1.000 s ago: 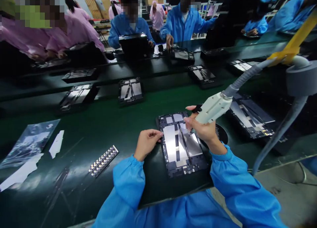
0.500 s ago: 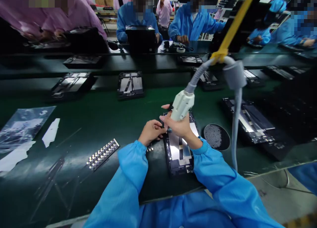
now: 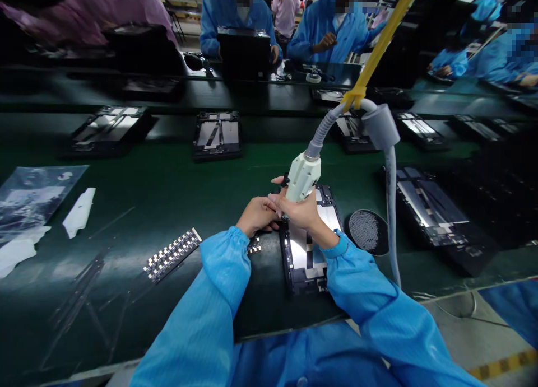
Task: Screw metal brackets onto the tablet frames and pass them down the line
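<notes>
My right hand (image 3: 303,214) is wrapped round a pale electric screwdriver (image 3: 301,178) that hangs from a grey hose and a yellow strap. Its tip points down at the upper left corner of an open tablet chassis (image 3: 309,252) with silver plates, lying in front of me on the green belt. My left hand (image 3: 257,216) rests with curled fingers at the chassis's left edge, right beside the tool tip; what it pinches, if anything, is too small to see. A strip of small metal parts (image 3: 172,254) lies to the left of my left sleeve.
A round black dish of screws (image 3: 367,231) sits right of the chassis. More open chassis (image 3: 217,135) lie along the belt, one (image 3: 437,208) at the right. Plastic bag (image 3: 29,196) and white scraps lie far left. People in blue and pink coats work across the line.
The screwdriver has swung from a slanted pose at the right to nearly upright over the chassis's upper left corner. Both hands have come together there. The view has shifted right.
</notes>
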